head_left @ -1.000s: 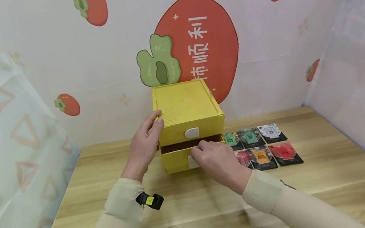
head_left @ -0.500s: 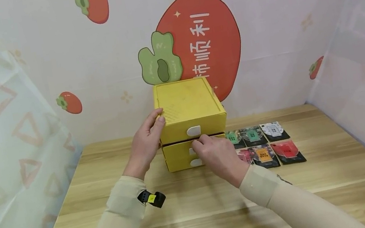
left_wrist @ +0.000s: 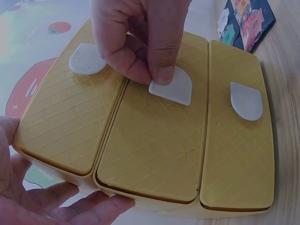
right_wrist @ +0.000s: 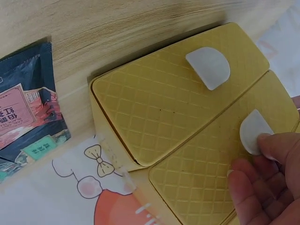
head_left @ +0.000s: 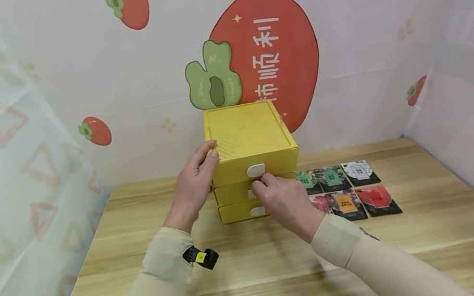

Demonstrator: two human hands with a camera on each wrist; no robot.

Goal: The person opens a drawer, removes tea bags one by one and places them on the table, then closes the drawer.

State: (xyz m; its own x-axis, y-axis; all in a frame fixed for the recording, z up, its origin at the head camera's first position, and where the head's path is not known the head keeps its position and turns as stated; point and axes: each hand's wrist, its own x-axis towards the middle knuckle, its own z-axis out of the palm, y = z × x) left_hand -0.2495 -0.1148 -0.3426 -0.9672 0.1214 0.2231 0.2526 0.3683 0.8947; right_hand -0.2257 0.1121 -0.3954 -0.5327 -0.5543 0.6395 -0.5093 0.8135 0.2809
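A yellow three-drawer box (head_left: 246, 127) stands on the table, its three drawer fronts flush in the left wrist view. My left hand (head_left: 193, 183) rests against the box's left side; its fingers (left_wrist: 101, 208) lie spread along that side. At the middle drawer, my right hand (head_left: 285, 202) pinches a white handle (left_wrist: 177, 89), with the thumb on the handle and the other fingers curled. The top drawer's handle (left_wrist: 87, 59) and the bottom drawer's handle (left_wrist: 247, 101) are untouched.
Several dark sachets with coloured labels lie in two rows right of the box, among them a red one (head_left: 376, 199) and a white one (head_left: 360, 172). A printed cloth backdrop (head_left: 135, 81) rises behind the wooden table (head_left: 259, 276).
The middle drawer, pulled out a second ago with its inside showing, has moved back into the box with my right hand at its handle. My left hand has stayed against the box's side.
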